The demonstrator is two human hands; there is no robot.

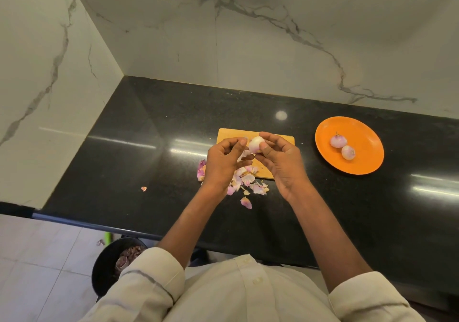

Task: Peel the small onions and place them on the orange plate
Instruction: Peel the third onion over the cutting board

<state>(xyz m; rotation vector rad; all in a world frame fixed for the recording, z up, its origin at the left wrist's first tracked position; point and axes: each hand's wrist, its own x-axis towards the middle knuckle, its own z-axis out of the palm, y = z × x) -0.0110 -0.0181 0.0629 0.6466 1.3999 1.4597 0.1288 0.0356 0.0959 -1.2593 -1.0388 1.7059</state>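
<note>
Right hand [280, 162]: up over the wooden board, grip pinched round a small pale onion [255, 144], thumb and fingers curled on its right side.
Left hand [223, 162]: close beside the onion on its left, fingers curled in, fingertips by the onion; a thin bit of peel looks to be in the grip, but too small to tell for sure.
Onion in hand: mostly white and smooth, held above the board, between the two hands.
Wooden board [228, 134]: flat on the black worktop [124, 160], partly hidden under the hands.
Onion peels [248, 179]: pink and white scraps, piled on the near edge of the board and spilled onto the worktop in front of it; one more scrap [143, 188] lying alone well off to the left.
Orange plate [365, 133]: on the worktop, to the right of the board, well apart from the hands.
Onions on the plate [344, 146]: two, pale purple, side by side and touching, near the middle of the plate.
Wall [248, 36]: white marble with grey lines, behind and to the left of the worktop.
Sleeves [154, 277]: cream shirt, rolled up on both arms.
Black bin [104, 267]: on the floor, low on the left, with dark scraps inside.
</note>
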